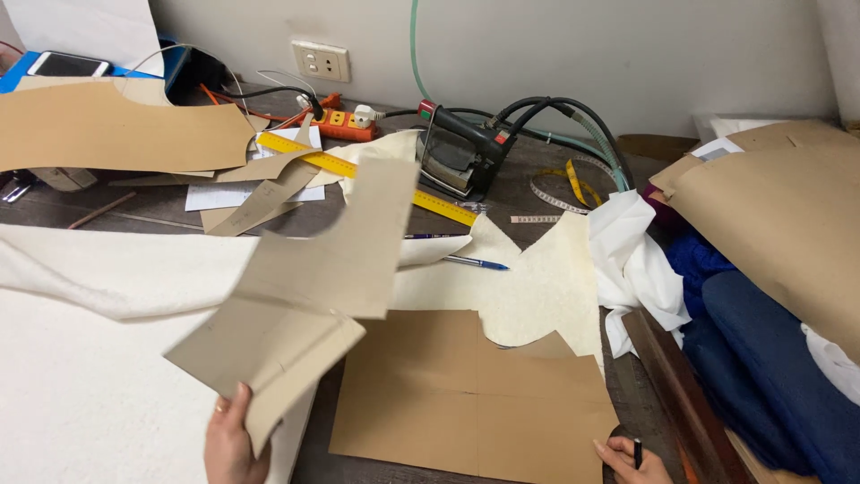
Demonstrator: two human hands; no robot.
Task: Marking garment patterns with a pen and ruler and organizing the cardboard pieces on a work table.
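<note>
My left hand point(231, 441) grips the lower corner of two stacked brown cardboard pattern pieces point(313, 287) and holds them raised above the table, tilted up to the right. My right hand point(632, 462) rests at the bottom right, fingers closed around a dark pen point(638, 453), beside the edge of a flat brown paper sheet point(466, 394). A cut piece of cream fabric point(537, 287) lies over the top of that sheet.
A large white fleece cloth point(90, 358) covers the left. Behind lie a yellow ruler point(358, 172), a blue pen point(475, 263), a steam iron point(461, 157) with hoses, a measuring tape point(573, 188), more patterns point(107, 125), a phone point(67, 64). Blue fabric point(761, 358) and brown paper point(779, 215) pile at right.
</note>
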